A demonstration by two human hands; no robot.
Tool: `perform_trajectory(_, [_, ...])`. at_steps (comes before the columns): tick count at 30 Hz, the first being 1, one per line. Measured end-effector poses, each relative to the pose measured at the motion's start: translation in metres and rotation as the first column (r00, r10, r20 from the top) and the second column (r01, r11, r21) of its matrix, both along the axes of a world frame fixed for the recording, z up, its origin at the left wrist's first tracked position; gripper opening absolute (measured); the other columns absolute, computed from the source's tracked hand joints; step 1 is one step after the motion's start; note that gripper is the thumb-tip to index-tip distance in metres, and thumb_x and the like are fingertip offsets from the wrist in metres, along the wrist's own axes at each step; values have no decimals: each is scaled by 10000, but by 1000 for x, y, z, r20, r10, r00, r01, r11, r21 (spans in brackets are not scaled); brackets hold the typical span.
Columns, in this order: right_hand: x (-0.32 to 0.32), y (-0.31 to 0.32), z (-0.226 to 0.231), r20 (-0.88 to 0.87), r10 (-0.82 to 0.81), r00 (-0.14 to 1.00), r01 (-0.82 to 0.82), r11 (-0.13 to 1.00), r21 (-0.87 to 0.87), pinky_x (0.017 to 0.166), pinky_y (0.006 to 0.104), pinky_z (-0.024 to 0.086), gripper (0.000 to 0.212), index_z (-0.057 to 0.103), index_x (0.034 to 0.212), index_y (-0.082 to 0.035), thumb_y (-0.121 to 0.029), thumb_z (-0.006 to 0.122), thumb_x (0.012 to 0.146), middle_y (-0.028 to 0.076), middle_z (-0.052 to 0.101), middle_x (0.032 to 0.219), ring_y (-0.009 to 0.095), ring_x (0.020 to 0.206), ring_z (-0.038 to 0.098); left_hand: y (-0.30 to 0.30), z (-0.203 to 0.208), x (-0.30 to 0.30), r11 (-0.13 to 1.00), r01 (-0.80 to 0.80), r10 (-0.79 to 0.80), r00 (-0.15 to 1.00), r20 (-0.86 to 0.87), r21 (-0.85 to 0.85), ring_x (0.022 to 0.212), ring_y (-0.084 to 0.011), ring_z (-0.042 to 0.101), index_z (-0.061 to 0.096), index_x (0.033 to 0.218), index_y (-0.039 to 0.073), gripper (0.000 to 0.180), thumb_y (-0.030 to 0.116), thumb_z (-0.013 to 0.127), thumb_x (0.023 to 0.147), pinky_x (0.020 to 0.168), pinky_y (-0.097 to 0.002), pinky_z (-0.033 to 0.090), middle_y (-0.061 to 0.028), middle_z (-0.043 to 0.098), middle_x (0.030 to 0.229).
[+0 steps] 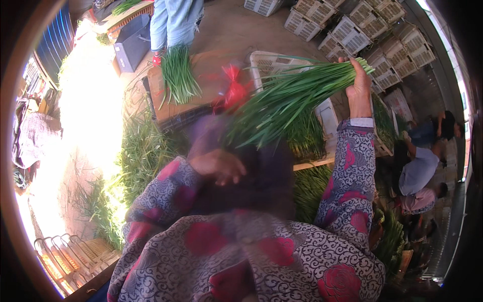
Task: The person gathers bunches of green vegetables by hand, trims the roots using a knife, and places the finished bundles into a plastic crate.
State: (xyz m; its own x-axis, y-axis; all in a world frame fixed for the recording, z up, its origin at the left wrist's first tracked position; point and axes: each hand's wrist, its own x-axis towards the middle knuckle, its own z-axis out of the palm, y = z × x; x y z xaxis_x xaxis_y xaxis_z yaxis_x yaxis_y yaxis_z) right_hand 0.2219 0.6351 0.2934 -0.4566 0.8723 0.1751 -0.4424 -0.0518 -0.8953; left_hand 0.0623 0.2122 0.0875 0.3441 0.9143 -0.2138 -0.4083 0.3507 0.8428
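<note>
My right hand (358,83) is raised at the upper right, its fingers wrapped round the pale stem ends of a large bunch of garlic chives (297,95). The green leaves fan out to the left and droop toward my lap. Low over my dark lap, my left hand (220,166) is blurred; its fingers look loosely apart with nothing in them. A smaller bunch of chives (180,75) lies on a brown board (211,65) ahead of me. Beside it sits a bundle of red plastic ties (234,88).
A white plastic crate (261,63) stands behind the held bunch, with more chives (304,133) below it. Loose leaves (146,143) are heaped on my left. A person in jeans (173,22) stands beyond the board. Stacked crates (352,32) and other people (420,168) are at the right.
</note>
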Motion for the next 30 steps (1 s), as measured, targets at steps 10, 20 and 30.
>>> perform_trajectory(10, [-7, -21, 33, -60, -261, 964, 267, 924, 274, 698, 415, 632, 150, 608, 1006, 95, 28, 676, 890, 207, 708, 939, 318, 807, 743, -6, 27, 5, 944, 280, -283, 959, -4, 175, 883, -210, 731, 623, 1265, -42, 360, 195, 665, 998, 724, -308, 589, -152, 737, 1065])
perform_trajectory(20, [-35, -257, -32, 211, 146, 966, -178, -214, 960, 968, 474, 569, 263, 631, 1096, -16, -146, 710, 883, 147, 694, 1084, 313, 1004, 699, 55, 70, 31, 941, -192, -203, 339, 919, 279, 1283, -335, 557, 402, 1488, -29, 919, 709, 474, 944, 1104, -495, 423, -250, 557, 1394])
perform_trajectory(30, [-30, -297, -137, 417, 223, 881, -305, -407, 861, 1056, 481, 500, 277, 673, 1055, -73, -131, 654, 784, 85, 666, 1066, 244, 1083, 645, 40, -11, 7, 964, -197, 20, 726, 687, 179, 1143, -299, 601, 463, 1433, 19, 537, 341, 544, 1011, 1019, -476, 482, -156, 618, 1163])
